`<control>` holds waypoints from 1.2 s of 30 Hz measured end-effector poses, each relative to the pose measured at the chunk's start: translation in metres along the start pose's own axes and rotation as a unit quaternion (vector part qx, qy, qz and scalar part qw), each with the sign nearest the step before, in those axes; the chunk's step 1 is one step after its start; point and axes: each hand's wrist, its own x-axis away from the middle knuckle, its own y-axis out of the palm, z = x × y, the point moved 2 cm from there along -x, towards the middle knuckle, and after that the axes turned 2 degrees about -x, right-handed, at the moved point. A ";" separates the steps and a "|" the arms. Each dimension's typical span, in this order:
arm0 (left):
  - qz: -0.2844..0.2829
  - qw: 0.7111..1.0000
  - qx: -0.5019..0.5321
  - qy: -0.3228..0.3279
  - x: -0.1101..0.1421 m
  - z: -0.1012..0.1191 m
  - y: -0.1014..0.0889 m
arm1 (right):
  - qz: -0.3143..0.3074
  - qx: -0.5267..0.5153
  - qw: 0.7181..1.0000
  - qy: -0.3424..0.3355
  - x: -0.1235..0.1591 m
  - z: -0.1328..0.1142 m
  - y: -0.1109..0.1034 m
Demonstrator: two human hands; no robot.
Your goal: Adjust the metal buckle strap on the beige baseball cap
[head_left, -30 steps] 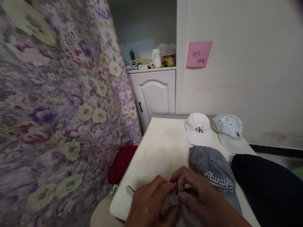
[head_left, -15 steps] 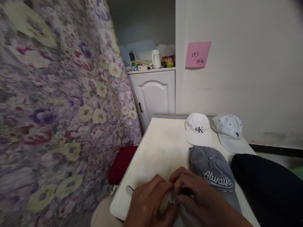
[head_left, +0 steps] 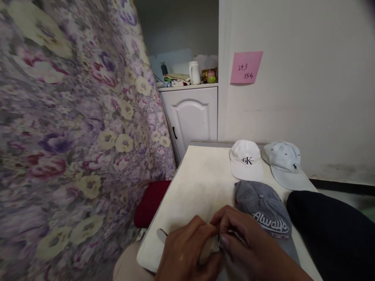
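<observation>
My left hand [head_left: 189, 248] and my right hand [head_left: 241, 238] meet low over the near part of the white table [head_left: 202, 171], fingertips together. Both are closed, with fingers bent around a pale, beige-white thing [head_left: 207, 249] mostly hidden by them. At the right thumb and forefinger shows a small, light bit of it; its kind is not clear. A thin dark strip with a pale rounded end [head_left: 161, 234] pokes out left of my left hand. Just beyond my right hand lies a grey cap [head_left: 260, 201] with "Always" lettering, partly covered by that hand and forearm.
A white cap [head_left: 246, 160] and a pale blue cap [head_left: 284, 160] sit at the table's back right. Something dark navy [head_left: 328, 230] lies along the right edge. A floral curtain [head_left: 82, 136] hangs left, beside a red seat [head_left: 150, 205]. Behind stands a white cabinet [head_left: 191, 117].
My right fingers have shifted slightly, and the right thumb now sits higher against the small light bit. The hands stay together in nearly the same place; the caps have not moved.
</observation>
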 end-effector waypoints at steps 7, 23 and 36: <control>0.032 0.999 -0.016 0.010 -0.001 0.000 0.001 | 0.058 0.057 0.996 0.031 0.002 -0.010 0.004; 0.010 0.997 -0.074 0.014 0.004 0.000 0.010 | 0.029 0.180 0.982 0.042 0.001 -0.012 0.007; 0.059 0.989 -0.127 0.057 0.007 0.003 0.018 | 0.002 0.264 0.963 0.048 -0.001 -0.012 0.011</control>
